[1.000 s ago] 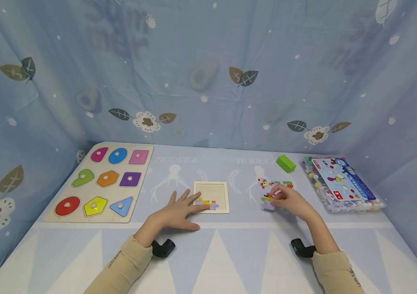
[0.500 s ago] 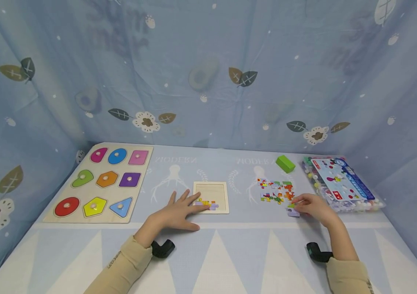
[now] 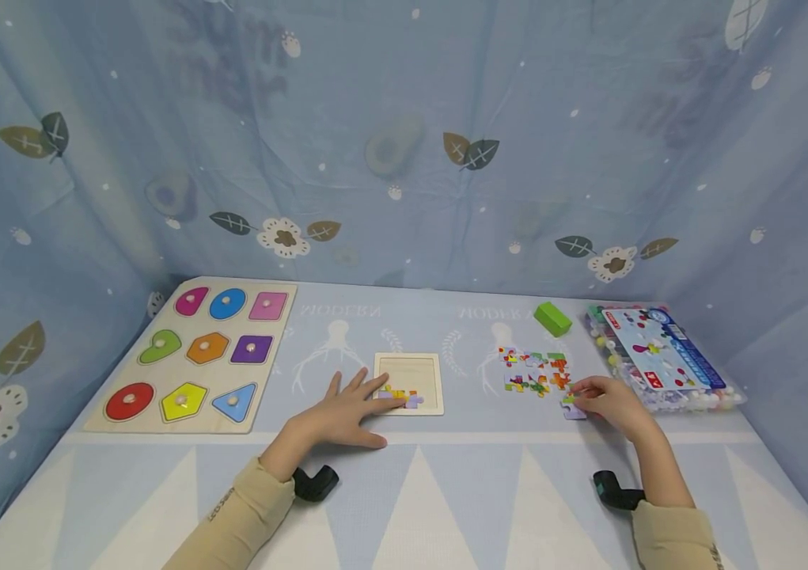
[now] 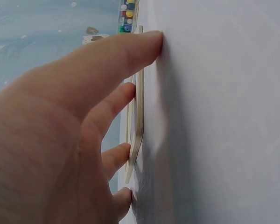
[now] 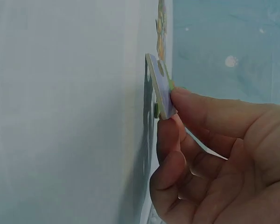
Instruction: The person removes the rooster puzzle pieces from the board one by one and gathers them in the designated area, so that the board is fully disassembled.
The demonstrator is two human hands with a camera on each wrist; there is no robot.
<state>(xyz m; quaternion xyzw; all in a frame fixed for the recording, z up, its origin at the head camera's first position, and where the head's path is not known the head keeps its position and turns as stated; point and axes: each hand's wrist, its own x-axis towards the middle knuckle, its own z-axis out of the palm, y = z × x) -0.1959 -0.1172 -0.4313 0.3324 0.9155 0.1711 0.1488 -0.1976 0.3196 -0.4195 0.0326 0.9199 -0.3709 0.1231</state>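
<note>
My right hand (image 3: 610,404) pinches a lavender and green jigsaw piece (image 5: 161,88) between thumb and fingers. In the right wrist view the piece is tilted, its lower edge close over the table. Several colourful jigsaw pieces (image 3: 537,385) lie just left of that hand in the head view. My left hand (image 3: 343,408) is spread, its fingertips over the left side of a small square wooden puzzle tray (image 3: 435,380). Fitted yellow and lavender pieces (image 3: 404,394) line the tray's bottom edge, partly hidden by a finger. The left thumb (image 4: 149,44) is stretched out at the table.
On the left lies a wooden shape board (image 3: 218,388) with knobbed coloured shapes. A green block (image 3: 553,318) sits behind the loose pieces. A clear box of beads (image 3: 660,356) stands at the right, near the right hand. A patterned curtain (image 3: 404,158) hangs behind the table.
My right hand has moved right and slightly towards me with the pinched jigsaw piece, uncovering the loose pieces. In the last half second it shifts only a little. The left hand stays put.
</note>
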